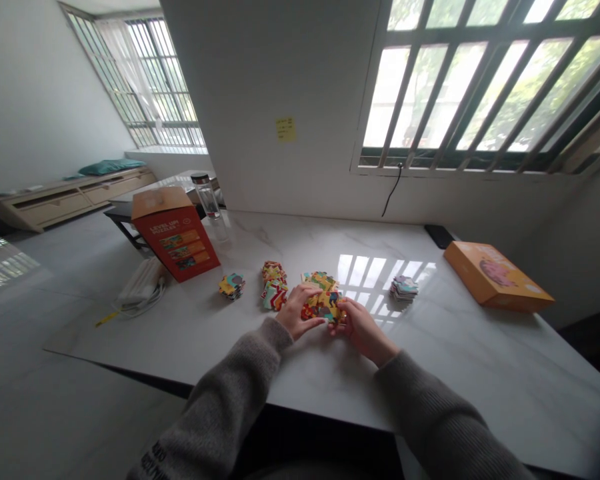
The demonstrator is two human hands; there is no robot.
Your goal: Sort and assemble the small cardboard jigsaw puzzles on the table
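Several colourful jigsaw puzzle pieces (329, 303) lie in a pile between my hands on the white marbled table. My left hand (301, 311) rests at the pile's left side, thumb and fingers spread apart around its edge. With fingers pinched, my right hand (356, 325) grips a puzzle piece at the pile's right front. Just left of my left hand are stacked red and green puzzle pieces (275, 293). Farther left sits a small stack of yellow and grey pieces (231, 286). Beyond my right hand stands a stack of pale purple pieces (404, 289).
A red puzzle box (190, 243) stands open at the left, near a glass bottle (207, 197) and a white power strip (143, 281). On the right lie an orange box (497, 277) and a black phone (439, 236). The table's front edge (330, 417) runs below my forearms.
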